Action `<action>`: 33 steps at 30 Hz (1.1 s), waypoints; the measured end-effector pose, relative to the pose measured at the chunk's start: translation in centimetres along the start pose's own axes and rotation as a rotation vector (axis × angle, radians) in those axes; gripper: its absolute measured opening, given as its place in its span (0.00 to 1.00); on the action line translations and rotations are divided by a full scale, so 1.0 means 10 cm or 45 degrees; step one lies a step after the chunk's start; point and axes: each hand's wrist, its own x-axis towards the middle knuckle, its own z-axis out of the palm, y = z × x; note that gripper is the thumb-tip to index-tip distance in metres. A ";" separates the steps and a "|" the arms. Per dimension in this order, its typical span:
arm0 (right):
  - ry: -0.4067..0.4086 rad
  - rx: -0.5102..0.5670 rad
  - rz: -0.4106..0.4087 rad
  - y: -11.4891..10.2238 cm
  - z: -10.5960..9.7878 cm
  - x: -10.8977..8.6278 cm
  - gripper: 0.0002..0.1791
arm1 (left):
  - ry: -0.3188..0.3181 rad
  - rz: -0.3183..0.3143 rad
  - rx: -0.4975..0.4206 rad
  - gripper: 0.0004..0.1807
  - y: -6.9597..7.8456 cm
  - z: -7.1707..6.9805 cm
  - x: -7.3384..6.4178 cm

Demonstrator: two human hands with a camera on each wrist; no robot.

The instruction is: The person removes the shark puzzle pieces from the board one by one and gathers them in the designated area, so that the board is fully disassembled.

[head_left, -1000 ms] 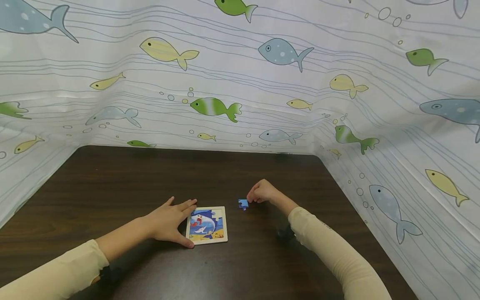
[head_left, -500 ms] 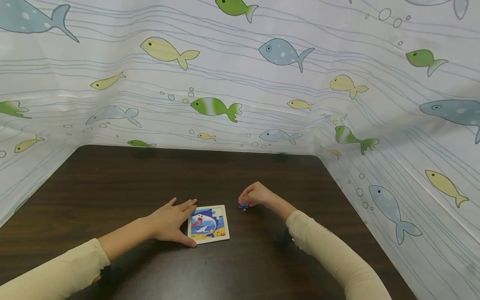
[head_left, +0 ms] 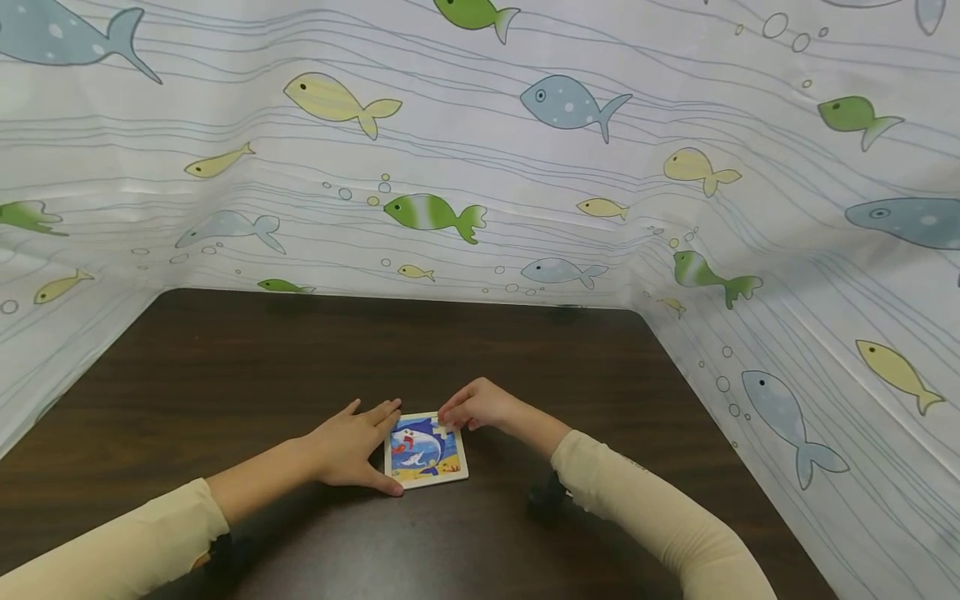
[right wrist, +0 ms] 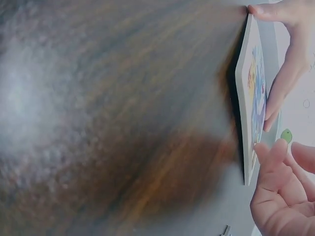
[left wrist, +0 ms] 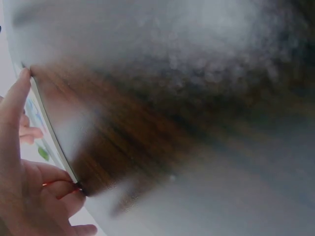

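Observation:
On the table lies a small square jigsaw puzzle [head_left: 420,458] in a pale frame, with a dolphin and sea picture. My left hand [head_left: 345,446] spans its left side with spread fingers, the thumb [left wrist: 22,86] at the near corner and the fingertips at the far corner. At the frame's upper right corner, my right hand [head_left: 480,406] pinches with fingertips over a pale gap in the picture. The blue puzzle piece between these fingers is hidden by them. In the right wrist view, the right fingertips [right wrist: 261,150] come right up to the puzzle's face.
The dark wood table [head_left: 337,350] stretches around the puzzle on all sides. A white cloth with printed fish [head_left: 427,212] hangs behind the table and along both sides.
My right hand reached the blue piece on the table, took it, and moved left to the puzzle's corner. My left hand and the puzzle have slid slightly right.

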 end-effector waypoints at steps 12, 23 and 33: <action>0.073 0.372 0.123 0.05 0.08 0.05 0.11 | -0.001 0.004 -0.007 0.64 0.00 0.00 -0.01; 0.168 0.474 0.114 0.05 0.13 0.08 0.12 | -0.021 0.010 0.038 0.64 -0.02 -0.01 -0.02; 0.223 0.513 0.081 0.11 0.18 0.16 0.14 | -0.041 0.011 0.030 0.64 -0.02 0.02 -0.01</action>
